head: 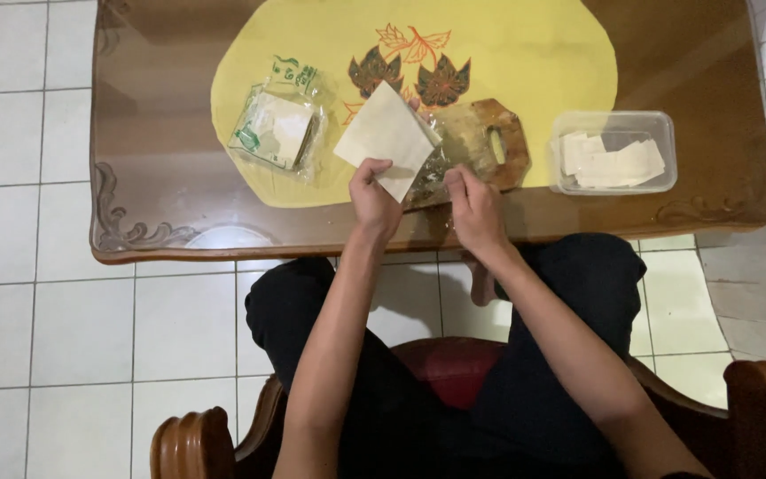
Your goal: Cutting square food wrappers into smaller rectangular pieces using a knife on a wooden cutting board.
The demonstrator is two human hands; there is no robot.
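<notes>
Glass-topped wooden table [161, 168] with yellow leaf-print mat [525, 62] and clear plastic container [613, 153].

A home: carved wooden table [179, 133] (tiled floor [19, 310]).

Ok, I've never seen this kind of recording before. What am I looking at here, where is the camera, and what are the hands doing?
There is no machine: a seated person wears a camera on the head, so the single picture looks straight down at their own two bare hands. The left hand holds a pale square sheet by its lower corner. The right hand rests on clear plastic wrap lying over a wooden cutting board. These lie on a wooden table with a yellow oval mat. To the left sits an opened plastic packet with more sheets; to the right, a clear plastic container with pale pieces inside.
</notes>
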